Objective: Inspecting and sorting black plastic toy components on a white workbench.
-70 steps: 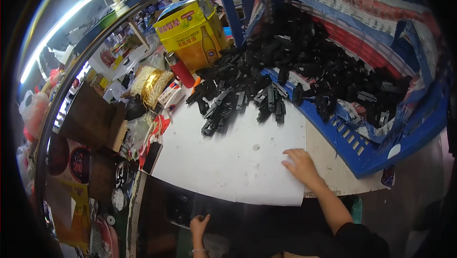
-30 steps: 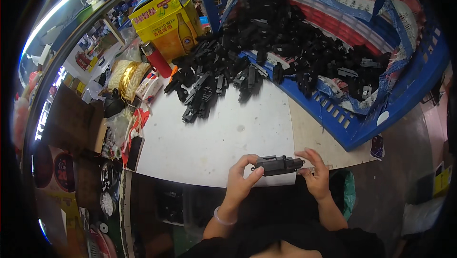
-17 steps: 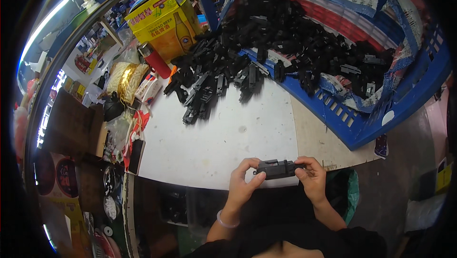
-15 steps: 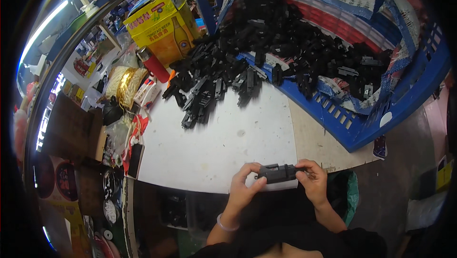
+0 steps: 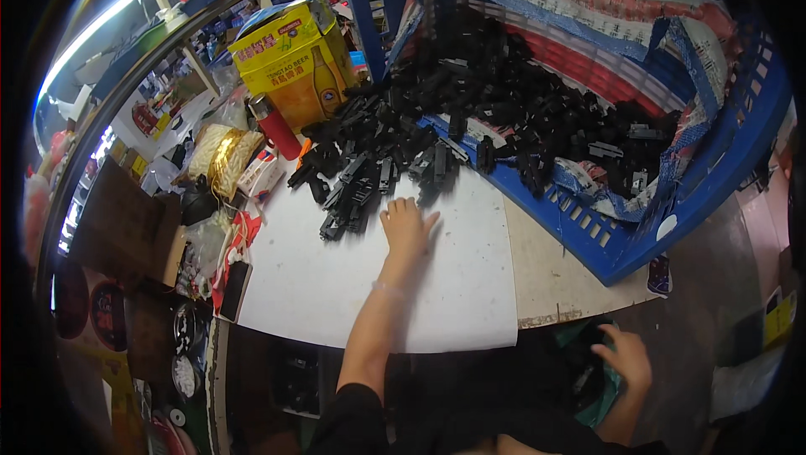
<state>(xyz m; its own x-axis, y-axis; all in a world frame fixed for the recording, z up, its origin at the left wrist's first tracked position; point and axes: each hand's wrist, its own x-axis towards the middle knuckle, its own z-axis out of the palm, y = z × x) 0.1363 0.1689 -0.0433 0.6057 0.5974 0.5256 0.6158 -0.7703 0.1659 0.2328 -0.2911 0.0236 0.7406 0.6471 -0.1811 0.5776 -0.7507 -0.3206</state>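
Note:
My left hand (image 5: 406,232) is stretched out over the white sheet on the table (image 5: 453,287), thumb spread from the other fingers and nothing in its grasp. Just beyond its fingertips lies the near edge of a heap of black, block-shaped plastic parts (image 5: 388,174). At the lower right, my right hand (image 5: 628,357) hangs off the table's front edge with fingers apart and holds nothing. Beneath it is a green bag (image 5: 606,400) with dark contents that I cannot make out singly.
A blue plastic crate (image 5: 617,266), tipped toward me and lined with a striped woven sack (image 5: 714,60), spills the parts onto the table. Behind the heap stand a yellow carton (image 5: 290,56) and a red flask (image 5: 275,129). Rope and bags crowd the left edge.
The black block-shaped part that both hands held has left them. My left hand has moved forward to the heap; my right hand has moved right and down, over the green bag.

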